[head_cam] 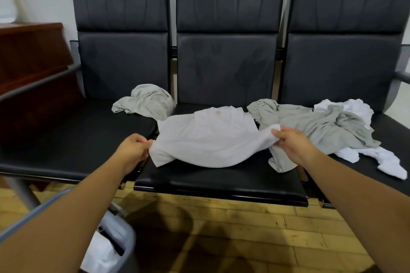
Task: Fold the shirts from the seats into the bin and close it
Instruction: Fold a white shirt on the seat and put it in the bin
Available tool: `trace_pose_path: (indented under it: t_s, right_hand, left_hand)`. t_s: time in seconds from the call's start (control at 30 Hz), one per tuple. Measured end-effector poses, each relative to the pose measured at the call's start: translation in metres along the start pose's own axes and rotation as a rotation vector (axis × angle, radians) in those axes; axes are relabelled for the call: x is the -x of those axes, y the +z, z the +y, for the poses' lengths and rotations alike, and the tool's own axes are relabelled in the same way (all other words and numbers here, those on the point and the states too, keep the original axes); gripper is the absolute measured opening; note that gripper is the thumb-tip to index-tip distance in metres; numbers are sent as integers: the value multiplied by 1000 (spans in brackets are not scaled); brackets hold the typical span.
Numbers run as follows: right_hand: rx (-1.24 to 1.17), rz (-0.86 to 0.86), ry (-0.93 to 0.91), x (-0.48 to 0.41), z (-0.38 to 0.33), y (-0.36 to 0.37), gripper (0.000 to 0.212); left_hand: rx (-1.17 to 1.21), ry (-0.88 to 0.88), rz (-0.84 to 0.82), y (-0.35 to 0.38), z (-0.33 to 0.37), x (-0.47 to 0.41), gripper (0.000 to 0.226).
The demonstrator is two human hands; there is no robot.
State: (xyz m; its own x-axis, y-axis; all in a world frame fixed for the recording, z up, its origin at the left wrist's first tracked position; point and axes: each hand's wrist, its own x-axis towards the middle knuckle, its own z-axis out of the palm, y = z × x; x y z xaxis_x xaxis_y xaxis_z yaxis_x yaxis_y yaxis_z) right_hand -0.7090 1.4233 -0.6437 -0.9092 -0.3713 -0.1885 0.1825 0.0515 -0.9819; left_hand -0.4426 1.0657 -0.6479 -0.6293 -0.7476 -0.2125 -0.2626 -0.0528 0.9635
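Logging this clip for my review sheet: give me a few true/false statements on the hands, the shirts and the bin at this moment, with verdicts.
1. Both hands grip the pale shirt on the middle seat. True: the left hand and right hand each pinch an edge of the pale shirt over the middle seat.
2. The left seat holds no clothing. False: a crumpled grey shirt lies on the left seat, near its back.
3. The bin is closed. False: the bin is open, with white fabric showing inside.
4. White clothing lies on the right seat, partly under a grey shirt. True: white clothing, grey shirt, right seat.
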Motion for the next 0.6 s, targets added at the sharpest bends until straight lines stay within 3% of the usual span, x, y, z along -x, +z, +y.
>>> trace_pose_path:
  t_s: [0.1, 0.17, 0.27, 0.43, 0.6]
  right_hand:
    - [-128, -63, -31, 6, -5, -2, 25]
    - [-150, -108, 2, 13, -8, -2, 19]
    - [-73, -107, 24, 17, -10, -1, 16]
    - [53, -41, 52, 14, -2, 0, 24]
    - [203, 32, 41, 7, 6, 3, 37]
  left_hand:
    - [219, 32, 118, -11, 5, 2, 16]
    - [332, -18, 61, -17, 8, 5, 24]
    - [258, -156, -57, -24, 9, 14, 38]
    - [157, -276, -155, -20, 9, 25, 13]
    - [81, -344, -197, -21, 5, 18, 21]
